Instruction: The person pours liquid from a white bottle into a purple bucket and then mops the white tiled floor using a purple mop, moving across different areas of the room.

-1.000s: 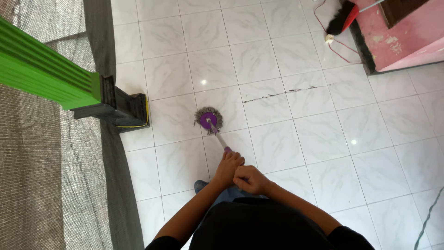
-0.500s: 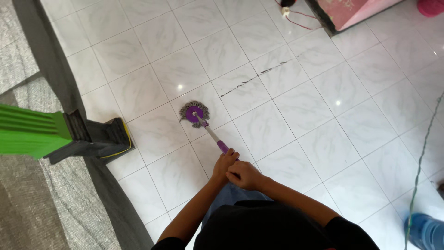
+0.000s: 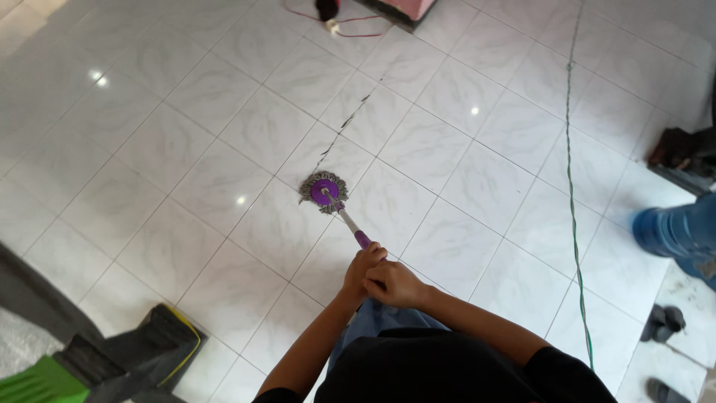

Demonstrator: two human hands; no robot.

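Note:
A round mop head [image 3: 324, 192] with a purple disc and grey strands rests on the white tiled floor [image 3: 186, 142]. Its metal handle [image 3: 350, 227] with a purple collar slants back toward me. My left hand [image 3: 361, 267] grips the handle just below the collar. My right hand [image 3: 393, 284] is closed around the handle right behind the left one. Both hands sit close together above my dark shirt and jeans.
A dark scuff line [image 3: 344, 123] crosses a tile beyond the mop. A green cord [image 3: 573, 179] runs down the floor at right. Another person's jeans leg [image 3: 675, 231] stands at the right edge. A black-and-green stand [image 3: 127, 354] sits at lower left.
The view has swung to the right: the green stand slid down to the lower left corner and the scuff line now runs more upright. The mop head stays ahead of my hands.

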